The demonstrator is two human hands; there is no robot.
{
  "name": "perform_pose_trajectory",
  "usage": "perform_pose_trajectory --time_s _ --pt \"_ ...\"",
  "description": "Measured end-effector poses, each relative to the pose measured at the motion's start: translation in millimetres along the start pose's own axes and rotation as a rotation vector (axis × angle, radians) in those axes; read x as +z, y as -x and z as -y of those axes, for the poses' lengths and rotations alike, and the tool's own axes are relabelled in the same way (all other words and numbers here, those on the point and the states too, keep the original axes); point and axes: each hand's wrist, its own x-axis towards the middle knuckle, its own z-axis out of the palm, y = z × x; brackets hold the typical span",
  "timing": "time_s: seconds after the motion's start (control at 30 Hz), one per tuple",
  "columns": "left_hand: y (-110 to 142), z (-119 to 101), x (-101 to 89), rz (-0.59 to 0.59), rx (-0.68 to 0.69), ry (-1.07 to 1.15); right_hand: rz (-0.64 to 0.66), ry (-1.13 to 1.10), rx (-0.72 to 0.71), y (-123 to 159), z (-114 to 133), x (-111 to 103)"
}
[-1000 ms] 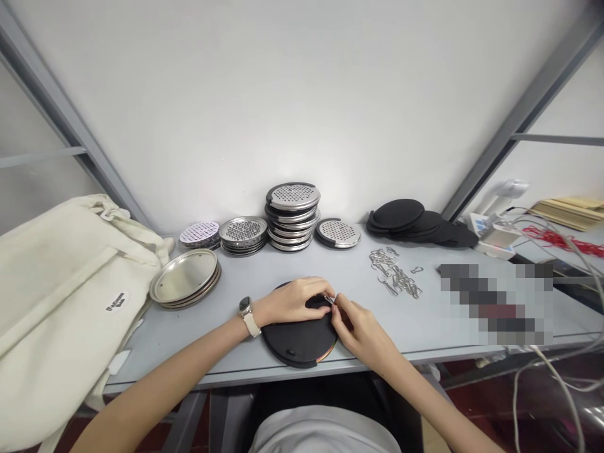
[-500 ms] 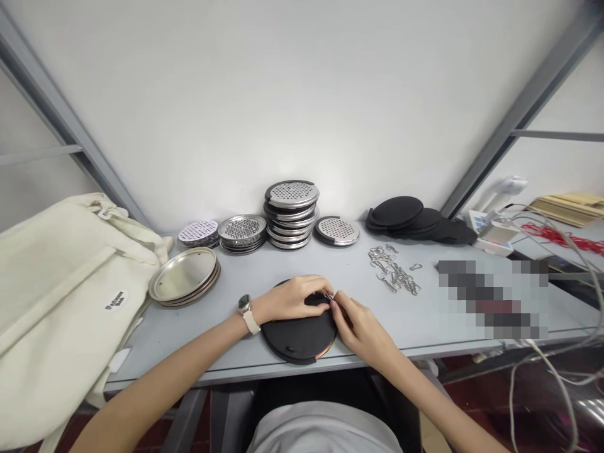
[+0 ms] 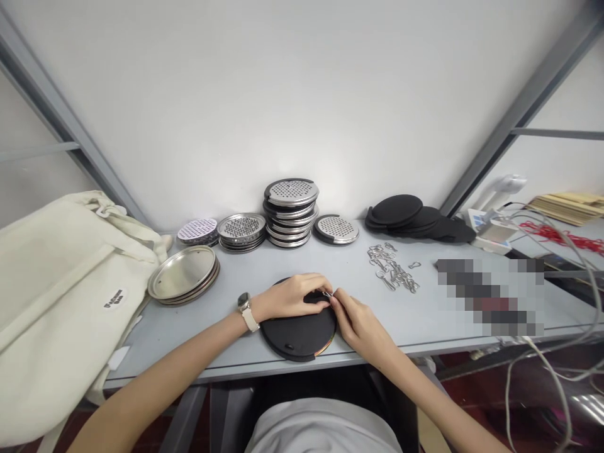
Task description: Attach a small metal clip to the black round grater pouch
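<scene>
A round black disc with a metal rim showing at its lower right lies near the table's front edge. My left hand, with a watch on the wrist, reaches over the disc's upper part, thumb and fingers closing at its right side. From the right, my right hand pinches a small metal snap hook, and the two hands' fingertips meet there. The left fingertips also seem to grip the hook, though the fingers partly hide it. A heap of similar snap hooks is on the table to the right.
Along the wall stand a tall stack of graters, a single grater and two lower grater stacks. Plain metal discs are piled at left beside a cream bag. Black round covers lie at back right, near cables.
Both hands stay at the same spot on the disc, with only slight finger movement around the snap hook. The whole view has shifted a little.
</scene>
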Motion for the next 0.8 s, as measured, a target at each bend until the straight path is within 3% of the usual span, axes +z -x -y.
perform_pose_trajectory --time_s 0.8 --pt "-0.5 -0.6 -0.5 0.008 0.017 -0.003 0.016 -0.127 0.085 1.8 -3.5 2.3"
